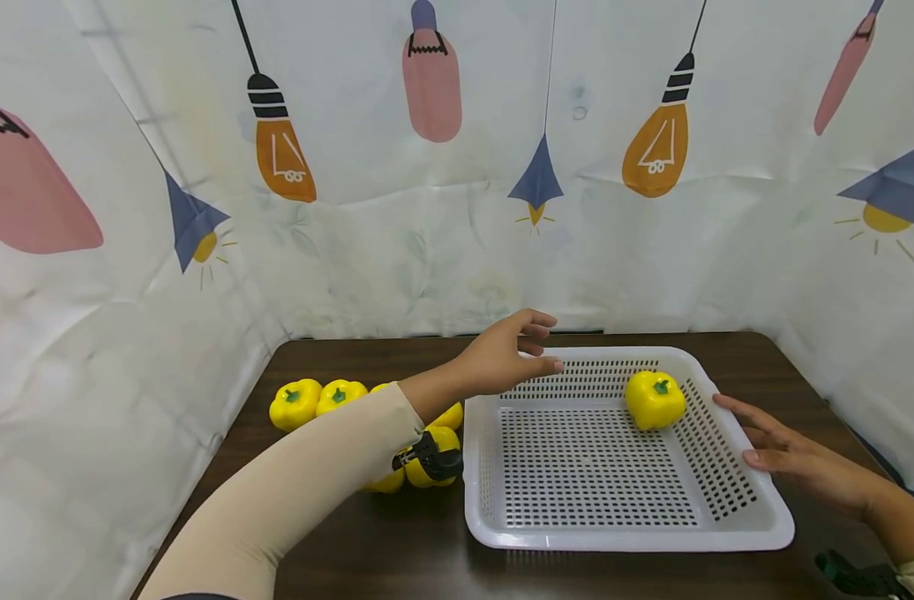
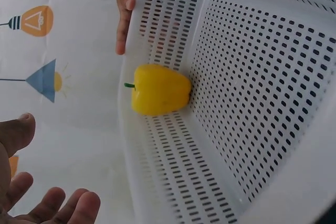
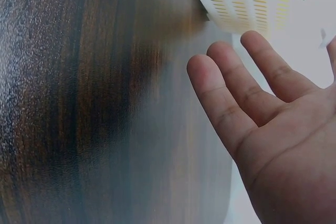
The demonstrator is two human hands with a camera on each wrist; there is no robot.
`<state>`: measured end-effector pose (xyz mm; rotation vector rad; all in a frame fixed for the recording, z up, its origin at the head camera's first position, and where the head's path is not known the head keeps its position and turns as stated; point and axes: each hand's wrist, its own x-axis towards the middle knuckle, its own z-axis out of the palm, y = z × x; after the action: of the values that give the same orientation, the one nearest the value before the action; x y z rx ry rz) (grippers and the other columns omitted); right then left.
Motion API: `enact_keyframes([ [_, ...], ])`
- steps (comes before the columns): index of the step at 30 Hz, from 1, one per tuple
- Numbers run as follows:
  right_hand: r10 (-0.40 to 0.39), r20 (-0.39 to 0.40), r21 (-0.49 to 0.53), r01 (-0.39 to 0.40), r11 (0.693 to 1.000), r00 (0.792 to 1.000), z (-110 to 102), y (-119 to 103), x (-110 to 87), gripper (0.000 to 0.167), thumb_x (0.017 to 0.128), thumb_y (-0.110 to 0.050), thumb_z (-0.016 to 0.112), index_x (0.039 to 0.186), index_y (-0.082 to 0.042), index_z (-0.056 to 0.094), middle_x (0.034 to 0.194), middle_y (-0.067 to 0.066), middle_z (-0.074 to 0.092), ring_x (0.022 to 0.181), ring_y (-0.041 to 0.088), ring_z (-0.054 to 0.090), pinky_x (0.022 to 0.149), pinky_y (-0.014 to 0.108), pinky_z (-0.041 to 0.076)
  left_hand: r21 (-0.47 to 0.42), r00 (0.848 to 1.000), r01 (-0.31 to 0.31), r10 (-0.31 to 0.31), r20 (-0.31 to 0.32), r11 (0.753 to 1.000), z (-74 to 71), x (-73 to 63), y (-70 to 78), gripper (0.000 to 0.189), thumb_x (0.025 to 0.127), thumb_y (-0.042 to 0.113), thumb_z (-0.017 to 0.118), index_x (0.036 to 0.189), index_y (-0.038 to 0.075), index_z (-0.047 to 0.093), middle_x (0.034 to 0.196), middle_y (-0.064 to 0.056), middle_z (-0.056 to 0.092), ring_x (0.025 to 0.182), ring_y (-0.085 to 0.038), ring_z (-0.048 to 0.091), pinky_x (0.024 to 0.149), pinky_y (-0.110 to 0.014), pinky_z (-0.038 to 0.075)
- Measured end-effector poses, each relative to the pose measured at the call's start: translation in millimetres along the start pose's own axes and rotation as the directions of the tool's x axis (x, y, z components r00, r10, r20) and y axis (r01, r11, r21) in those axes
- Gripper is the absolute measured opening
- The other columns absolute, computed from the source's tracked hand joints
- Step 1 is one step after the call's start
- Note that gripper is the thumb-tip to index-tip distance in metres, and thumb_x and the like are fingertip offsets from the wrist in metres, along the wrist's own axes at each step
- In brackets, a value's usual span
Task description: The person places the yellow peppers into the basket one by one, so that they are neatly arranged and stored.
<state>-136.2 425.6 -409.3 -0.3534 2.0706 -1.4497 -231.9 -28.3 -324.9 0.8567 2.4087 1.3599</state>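
Note:
A white perforated plastic basket (image 1: 621,540) stands on the table, with one yellow bell pepper (image 1: 655,402) against its right wall. Above the basket's far left corner hovers my left hand (image 1: 507,354), its fingers spread and holding nothing. In the left wrist view the pepper (image 2: 160,90) lies on its side, its green stem toward the rim. My right hand (image 1: 794,458) rests its fingertips at the basket's right rim; the right wrist view shows that hand (image 3: 283,135) with its fingers extended. Several more yellow bell peppers (image 1: 295,404) sit left of the basket, partly hidden by my left arm.
The dark wooden table (image 1: 397,550) has white printed curtains (image 1: 397,250) behind it and at both sides. A black strap mount (image 1: 430,457) on the left wrist is close to the grouped peppers and the basket's left rim.

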Motion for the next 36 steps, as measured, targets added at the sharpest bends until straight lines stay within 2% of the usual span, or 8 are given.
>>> enact_keyframes([
  [6, 0.018, -0.008, -0.018, -0.019, 1.0, 1.0, -0.2, -0.9, 0.4, 0.072, 0.11, -0.015, 0.034, 0.164, -0.039, -0.007, 0.152, 0.046, 0.015, 0.121, 0.031, 0.059, 0.089, 0.056, 0.054, 0.043, 0.999, 0.006, -0.004, -0.035, 0.999, -13.4, -17.6, -8.9, 0.064, 0.094, 0.037, 0.076, 0.149, 0.021, 0.048, 0.142, 0.0, 0.055, 0.125, -0.016, 0.058, 0.097, -0.032, 0.053],
  [12, 0.019, 0.001, -0.016, -0.019, 1.0, 1.0, -1.4, 0.9, 1.2, 0.072, 0.11, -0.015, 0.034, 0.163, -0.04, -0.008, 0.152, 0.043, 0.02, 0.12, 0.03, 0.06, 0.087, 0.05, 0.055, 0.085, 0.998, 0.008, -0.003, -0.062, 0.996, -25.5, -39.9, -18.2, 0.063, 0.094, 0.035, 0.076, 0.149, 0.022, 0.049, 0.142, 0.002, 0.056, 0.123, -0.017, 0.058, 0.098, -0.033, 0.053],
  [17, 0.034, -0.012, -0.002, -0.034, 0.999, 0.999, -1.5, 0.7, 1.4, 0.072, 0.11, -0.016, 0.035, 0.163, -0.04, -0.006, 0.153, 0.037, 0.025, 0.12, 0.034, 0.059, 0.087, 0.052, 0.056, 0.087, 0.994, 0.039, -0.03, -0.102, 0.995, -40.4, -58.5, -25.6, 0.062, 0.094, 0.035, 0.077, 0.148, 0.024, 0.049, 0.14, 0.002, 0.057, 0.125, -0.018, 0.058, 0.099, -0.036, 0.053],
  [22, 0.028, -0.006, 0.016, -0.028, 0.999, 1.0, -1.6, -0.5, 1.0, 0.072, 0.11, -0.015, 0.035, 0.164, -0.039, -0.006, 0.153, 0.023, 0.032, 0.12, 0.032, 0.061, 0.088, 0.053, 0.057, 0.088, 0.986, 0.081, -0.068, -0.149, 0.993, -51.8, -76.8, -33.4, 0.061, 0.094, 0.038, 0.077, 0.147, 0.026, 0.049, 0.14, 0.003, 0.057, 0.124, -0.019, 0.059, 0.101, -0.04, 0.052],
  [25, 0.029, -0.011, 0.006, -0.028, 1.0, 1.0, -1.9, -0.6, 0.4, 0.072, 0.11, -0.014, 0.035, 0.164, -0.039, -0.005, 0.152, 0.022, 0.033, 0.121, 0.03, 0.061, 0.088, 0.051, 0.056, 0.09, 0.983, 0.094, -0.078, -0.166, 0.992, -56.0, -86.6, -37.1, 0.061, 0.093, 0.037, 0.077, 0.147, 0.024, 0.05, 0.141, 0.001, 0.056, 0.124, -0.02, 0.059, 0.102, -0.043, 0.051],
  [28, 0.017, -0.008, -0.001, -0.017, 1.0, 1.0, -2.2, 0.1, 0.8, 0.072, 0.11, -0.014, 0.035, 0.164, -0.038, -0.005, 0.151, 0.022, 0.035, 0.121, 0.03, 0.06, 0.087, 0.049, 0.057, 0.089, 0.981, 0.099, -0.082, -0.178, 0.991, -59.2, -96.0, -40.9, 0.061, 0.093, 0.034, 0.078, 0.146, 0.023, 0.05, 0.142, 0.001, 0.056, 0.124, -0.021, 0.059, 0.102, -0.044, 0.051],
  [34, 0.014, -0.002, 0.035, -0.014, 0.999, 1.0, -2.8, 3.1, 1.8, 0.072, 0.11, -0.012, 0.034, 0.164, -0.04, -0.004, 0.147, 0.01, 0.042, 0.119, 0.032, 0.061, 0.087, 0.05, 0.057, 0.082, 0.979, 0.085, -0.068, -0.193, 0.993, -66.1, -114.6, -49.9, 0.058, 0.094, 0.028, 0.078, 0.145, 0.018, 0.052, 0.143, -0.002, 0.056, 0.123, -0.023, 0.061, 0.102, -0.045, 0.051],
  [36, 0.01, -0.001, 0.034, -0.01, 0.999, 1.0, -3.1, 4.1, 1.9, 0.072, 0.11, -0.012, 0.034, 0.164, -0.04, -0.004, 0.149, 0.014, 0.04, 0.12, 0.031, 0.061, 0.087, 0.05, 0.057, 0.074, 0.978, 0.075, -0.059, -0.202, 0.994, -69.7, -120.8, -53.7, 0.057, 0.094, 0.027, 0.078, 0.144, 0.016, 0.052, 0.143, -0.005, 0.056, 0.123, -0.025, 0.061, 0.102, -0.047, 0.051],
])
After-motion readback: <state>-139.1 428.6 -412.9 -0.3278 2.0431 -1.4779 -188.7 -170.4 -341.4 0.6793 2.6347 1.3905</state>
